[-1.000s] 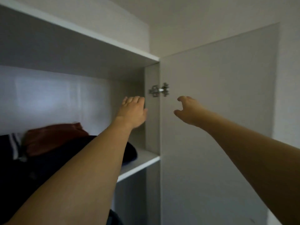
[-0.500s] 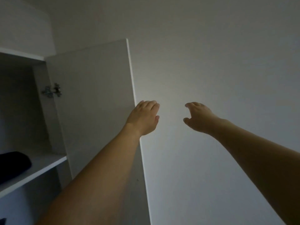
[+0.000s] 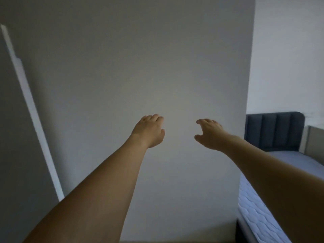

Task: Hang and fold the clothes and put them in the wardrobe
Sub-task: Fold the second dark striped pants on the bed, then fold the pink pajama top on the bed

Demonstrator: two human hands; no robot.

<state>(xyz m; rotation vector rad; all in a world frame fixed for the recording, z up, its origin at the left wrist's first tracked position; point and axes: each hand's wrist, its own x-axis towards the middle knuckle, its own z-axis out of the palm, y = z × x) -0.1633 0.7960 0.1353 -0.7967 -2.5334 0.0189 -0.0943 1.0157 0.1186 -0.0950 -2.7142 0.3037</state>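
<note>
Both bare arms extend toward a plain pale-grey wall (image 3: 157, 67). Left hand (image 3: 149, 131) and right hand (image 3: 208, 133): fingers loosely curled, holding nothing. White wardrobe door edge (image 3: 33, 109) stands far left. No clothes are visible.

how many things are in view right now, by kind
hands: 2, left hand and right hand, both holding nothing
wardrobe door: 1, seen by its pale edge
bed: 1, with a dark headboard
total: 4
</note>
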